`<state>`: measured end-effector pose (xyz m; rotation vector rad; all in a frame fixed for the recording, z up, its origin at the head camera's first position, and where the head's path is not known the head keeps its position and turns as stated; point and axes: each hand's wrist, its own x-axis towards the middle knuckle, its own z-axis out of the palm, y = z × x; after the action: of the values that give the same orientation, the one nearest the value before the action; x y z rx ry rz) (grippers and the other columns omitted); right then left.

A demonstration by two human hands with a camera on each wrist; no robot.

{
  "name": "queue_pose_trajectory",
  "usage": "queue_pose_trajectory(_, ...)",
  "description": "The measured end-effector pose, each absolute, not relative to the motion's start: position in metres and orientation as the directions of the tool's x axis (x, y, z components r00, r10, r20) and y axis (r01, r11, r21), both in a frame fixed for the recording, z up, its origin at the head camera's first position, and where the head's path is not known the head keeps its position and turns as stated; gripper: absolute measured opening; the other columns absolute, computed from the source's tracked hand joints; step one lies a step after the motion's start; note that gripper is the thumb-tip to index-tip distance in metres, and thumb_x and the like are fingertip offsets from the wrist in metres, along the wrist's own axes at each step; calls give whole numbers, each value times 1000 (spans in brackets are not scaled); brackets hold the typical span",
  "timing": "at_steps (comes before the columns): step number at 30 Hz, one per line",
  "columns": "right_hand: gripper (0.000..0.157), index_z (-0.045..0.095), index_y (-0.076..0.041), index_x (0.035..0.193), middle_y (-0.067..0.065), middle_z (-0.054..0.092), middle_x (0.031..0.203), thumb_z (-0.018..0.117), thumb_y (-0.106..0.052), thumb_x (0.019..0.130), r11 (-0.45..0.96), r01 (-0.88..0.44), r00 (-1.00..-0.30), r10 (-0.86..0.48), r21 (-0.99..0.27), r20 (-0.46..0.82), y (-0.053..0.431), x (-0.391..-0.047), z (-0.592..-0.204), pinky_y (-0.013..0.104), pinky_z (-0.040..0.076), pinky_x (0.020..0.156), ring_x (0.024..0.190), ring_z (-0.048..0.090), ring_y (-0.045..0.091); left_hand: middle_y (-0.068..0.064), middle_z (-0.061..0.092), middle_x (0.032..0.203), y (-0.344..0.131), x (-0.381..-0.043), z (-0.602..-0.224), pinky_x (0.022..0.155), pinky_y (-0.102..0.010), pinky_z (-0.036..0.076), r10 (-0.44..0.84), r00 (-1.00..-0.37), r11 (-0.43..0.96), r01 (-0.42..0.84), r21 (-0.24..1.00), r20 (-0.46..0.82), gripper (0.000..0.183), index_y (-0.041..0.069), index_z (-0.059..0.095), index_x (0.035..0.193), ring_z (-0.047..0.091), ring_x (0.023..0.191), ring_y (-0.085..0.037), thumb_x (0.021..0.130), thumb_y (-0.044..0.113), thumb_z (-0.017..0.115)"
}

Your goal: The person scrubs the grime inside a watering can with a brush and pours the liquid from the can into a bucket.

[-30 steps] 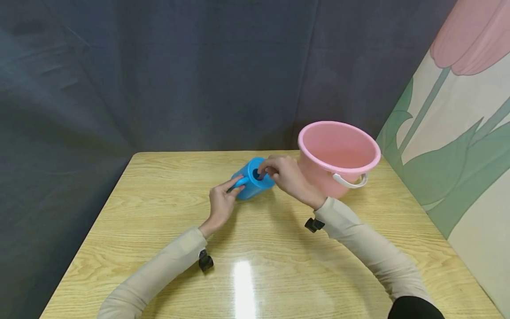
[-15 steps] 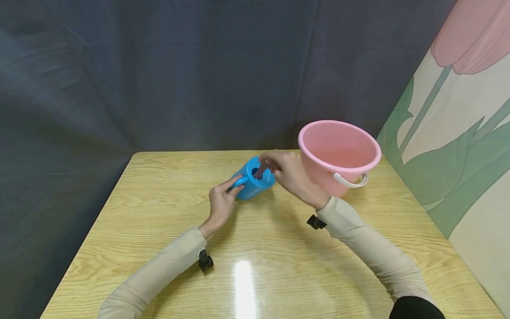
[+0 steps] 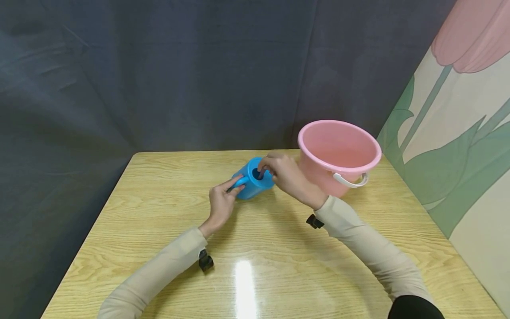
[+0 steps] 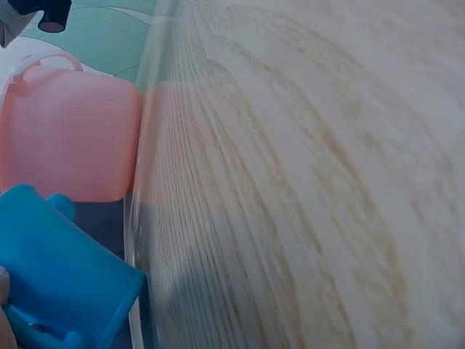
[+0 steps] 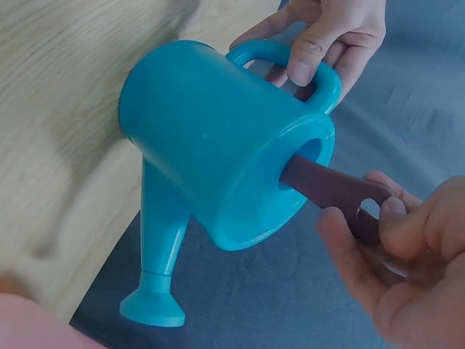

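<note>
A blue watering can (image 5: 211, 138) is tilted over the table, its round opening facing the right hand and its spout (image 5: 156, 291) seen in the right wrist view. My left hand (image 3: 221, 204) grips the can's handle (image 5: 265, 52). My right hand (image 3: 288, 177) pinches a flat, mauve-brown tool handle (image 5: 330, 185) with a hole near its end. The far part of that tool goes into the can's opening and is hidden, so its full kind cannot be told. In the left wrist view, the can's blue body (image 4: 58, 262) shows at the lower left.
A pink bucket (image 3: 318, 173) with a white handle (image 3: 350, 184) stands at the right rear of the wooden table (image 3: 179, 177), close to my right hand. A dark curtain (image 3: 199, 75) hangs behind the table. A wall painted with tulips (image 3: 458, 146) borders the right side.
My right hand rose slightly with the tool, then lowered again, so the tool moved up and back down in the can's opening. The left hand and can stay nearly still.
</note>
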<state>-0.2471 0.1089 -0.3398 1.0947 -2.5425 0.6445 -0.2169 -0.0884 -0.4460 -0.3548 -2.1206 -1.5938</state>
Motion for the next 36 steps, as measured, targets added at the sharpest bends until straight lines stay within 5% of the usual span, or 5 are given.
queue_pose_trajectory(20,19,71,-2,97,13,64,94,70,-21,94,705,-630,-769,-506,-326,391,109,-241,-346,38,54,61,69,63,23,-13,70,113,-87,-216,-446,90,-42,53,-72,-858,307,466,830,509,30,-1,71,117,63,111,-26,88,0,73)
queue_pose_trajectory(24,21,69,-2,98,12,60,87,69,-22,94,749,-580,-803,-458,-321,382,107,-240,-347,36,50,52,60,57,22,-12,70,112,-86,-216,-446,77,-30,54,-79,-853,311,471,825,516,29,0,72,117,68,76,-16,87,2,74)
queue_pose_trajectory(27,20,66,1,98,8,58,75,67,-18,93,744,-572,-811,-450,-345,375,104,-240,-347,33,46,50,57,53,18,-13,70,112,-86,-215,-447,57,-21,45,-84,-848,307,477,823,523,30,1,72,117,44,44,-6,87,3,74)
queue_pose_trajectory(31,21,65,7,102,4,56,68,64,-9,89,712,-575,-813,-444,-403,377,101,-243,-349,32,44,54,57,51,15,-16,71,109,-86,-214,-447,41,-19,32,-86,-835,300,499,813,544,30,1,72,117,24,33,4,87,2,74)
queue_pose_trajectory(36,25,64,11,108,7,61,71,62,-2,86,681,-589,-804,-440,-435,401,96,-246,-351,34,46,60,60,54,17,-16,71,106,-87,-214,-449,38,-17,31,-108,-830,295,499,815,547,28,1,73,115,25,33,4,87,3,74)
